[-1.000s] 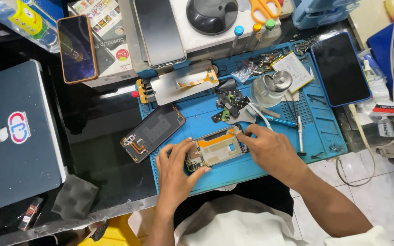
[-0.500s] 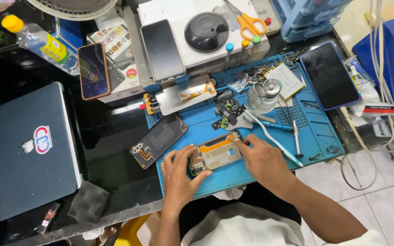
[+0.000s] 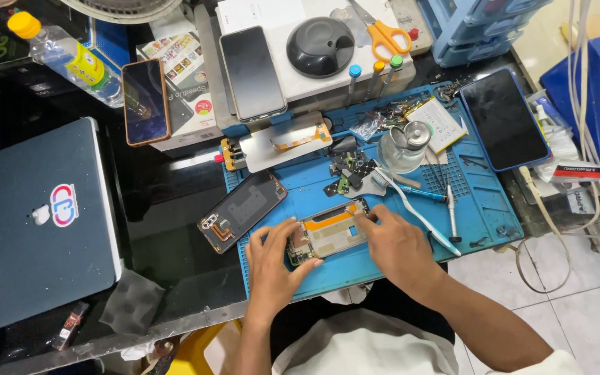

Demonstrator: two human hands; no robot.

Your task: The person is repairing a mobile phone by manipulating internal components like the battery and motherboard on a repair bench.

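A blue work mat [image 3: 480,201], orange-handled scissors [image 3: 387,36], a yellow-capped bottle [image 3: 64,55], and a grey laptop [image 3: 43,222].

A closed grey laptop [image 3: 46,219] lies at the left on the dark table [image 3: 168,208]. Behind it a plastic bottle [image 3: 64,57] with a yellow cap lies tilted, beside a phone in an orange case [image 3: 146,101]. Orange-handled scissors [image 3: 383,35] rest on a white box next to a black round dome [image 3: 319,46]. A large dark phone [image 3: 503,118] sits at the right end of the blue mat [image 3: 484,201], near a white toothbrush [image 3: 411,208] and a small glass jar [image 3: 404,146].
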